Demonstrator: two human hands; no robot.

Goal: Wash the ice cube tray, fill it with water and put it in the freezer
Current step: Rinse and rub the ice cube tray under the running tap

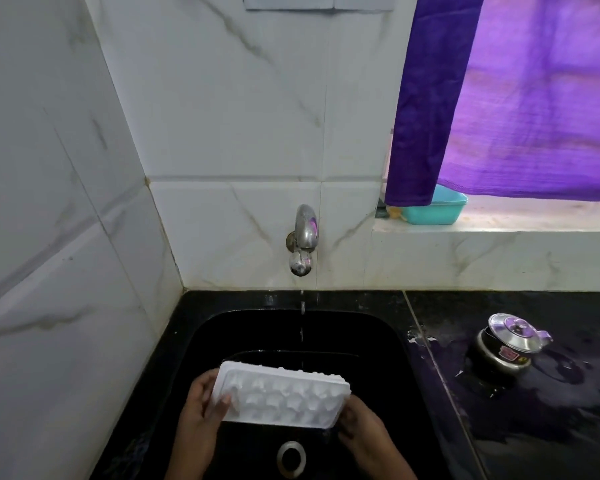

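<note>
A white ice cube tray (281, 396) with several small compartments is held over the black sink (371, 344), its open side facing up towards me. My left hand (201, 407) grips its left end, thumb lying on the top. My right hand (357, 424) holds the right end from below, its fingers mostly hidden under the tray. A thin stream of water (302, 327) falls from the steel tap (302, 240) onto the tray's far edge.
The sink drain (291, 459) lies below the tray. On the wet black counter to the right stands a small steel pot with a lid (511, 341). A teal plastic tub (437, 209) sits on the window sill under a purple curtain (520, 98). Marble wall on the left.
</note>
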